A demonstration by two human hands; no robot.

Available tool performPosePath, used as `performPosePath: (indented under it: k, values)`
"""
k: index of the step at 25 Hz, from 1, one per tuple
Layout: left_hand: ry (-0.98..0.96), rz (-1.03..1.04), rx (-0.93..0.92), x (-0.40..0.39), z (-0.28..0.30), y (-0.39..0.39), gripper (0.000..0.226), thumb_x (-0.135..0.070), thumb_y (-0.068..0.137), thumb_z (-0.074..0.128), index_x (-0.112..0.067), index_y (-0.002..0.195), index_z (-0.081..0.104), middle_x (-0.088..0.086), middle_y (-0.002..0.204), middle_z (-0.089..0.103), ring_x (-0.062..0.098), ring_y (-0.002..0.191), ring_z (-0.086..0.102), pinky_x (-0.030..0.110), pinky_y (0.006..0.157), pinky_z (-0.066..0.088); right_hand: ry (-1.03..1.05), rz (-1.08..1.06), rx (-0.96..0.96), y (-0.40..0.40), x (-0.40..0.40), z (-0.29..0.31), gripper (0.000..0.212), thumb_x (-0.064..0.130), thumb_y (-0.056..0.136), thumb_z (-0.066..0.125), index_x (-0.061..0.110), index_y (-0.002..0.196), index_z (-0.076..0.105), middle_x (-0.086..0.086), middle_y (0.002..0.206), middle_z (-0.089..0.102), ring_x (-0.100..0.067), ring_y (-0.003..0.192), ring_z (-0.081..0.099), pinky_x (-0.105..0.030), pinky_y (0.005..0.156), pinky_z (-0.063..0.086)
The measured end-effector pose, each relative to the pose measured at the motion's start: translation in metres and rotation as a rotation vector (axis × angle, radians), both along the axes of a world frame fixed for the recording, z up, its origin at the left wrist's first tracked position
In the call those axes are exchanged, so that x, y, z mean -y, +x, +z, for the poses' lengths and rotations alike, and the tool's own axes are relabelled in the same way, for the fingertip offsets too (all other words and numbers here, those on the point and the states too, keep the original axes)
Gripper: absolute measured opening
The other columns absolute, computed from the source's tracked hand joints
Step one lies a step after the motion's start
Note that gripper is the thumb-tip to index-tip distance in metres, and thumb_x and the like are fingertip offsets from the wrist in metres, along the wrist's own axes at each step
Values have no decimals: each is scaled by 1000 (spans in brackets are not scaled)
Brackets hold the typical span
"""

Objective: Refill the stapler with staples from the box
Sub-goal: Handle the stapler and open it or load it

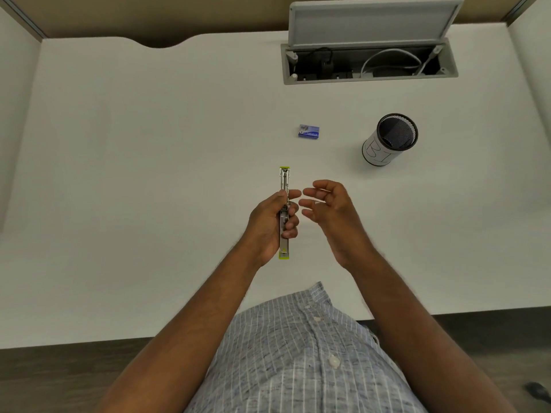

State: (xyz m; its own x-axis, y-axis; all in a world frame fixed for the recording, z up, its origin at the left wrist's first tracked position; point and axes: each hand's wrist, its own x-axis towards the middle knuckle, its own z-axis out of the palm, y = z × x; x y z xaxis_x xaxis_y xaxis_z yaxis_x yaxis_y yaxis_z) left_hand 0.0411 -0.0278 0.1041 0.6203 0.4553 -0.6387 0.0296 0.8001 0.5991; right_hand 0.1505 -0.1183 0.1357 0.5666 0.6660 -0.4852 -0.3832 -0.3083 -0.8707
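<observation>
1. I see my left hand [272, 222] wrapped round the long silver metal stapler with lime-green ends [284, 213], fingers curled over its middle and thumb along the top. It is held above the white desk [149, 144], swung open flat with the staple channel facing up. With only one hand on it, I judge it could twist or fold shut.
2. My right hand [328, 207] hangs just beside the stapler, fingers loosely spread and slightly curled, holding nothing and touching nothing.
3. The small blue cardboard staple box [309, 131] lies closed on the desk, well apart from both hands. Opening it one-handed could spill or break the strips.
4. The black mesh cup with a white paper wrap [389, 140] stands near the box's right; a wide reach could knock it.
5. A strip seated crooked in the channel would probably jam.
</observation>
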Motion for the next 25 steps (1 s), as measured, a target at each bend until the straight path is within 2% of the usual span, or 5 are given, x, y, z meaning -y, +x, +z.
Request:
performPosePath:
  k: [4,10,15,21,25]
  values:
    - [-25,-7,5,9,1,1,28,-28,108,40,-12,106,63,2,69,52,12,50,39,23,46,29,159,-41,-188,14,3,9,32,-12,95,54,12,115,55,-13,124,68,-26,110,72,-29,91,57]
    - [-29,-12,11,11,2,4,31,-29,108,40,-14,103,67,2,70,52,13,50,40,23,45,29,144,-15,-142,20,5,5,26,2,95,67,9,119,61,-12,118,75,-29,108,73,-30,92,59]
    - [-11,-11,17,11,1,5,44,-29,107,42,-25,85,81,3,70,53,13,51,40,24,46,29,140,49,-65,22,5,6,33,10,84,78,16,114,66,-9,111,76,-33,108,73,-37,95,58]
    - [-7,-9,15,9,1,5,34,-28,107,42,-15,100,73,3,70,51,13,52,39,24,47,29,91,69,66,24,5,3,25,11,84,79,20,105,73,-10,111,76,-33,103,71,-42,93,58]
    - [-8,-5,11,9,2,6,30,-27,107,42,-13,102,68,3,70,50,13,50,40,23,46,29,88,71,5,27,6,0,31,8,82,80,14,109,67,-10,111,77,-34,110,72,-42,96,58]
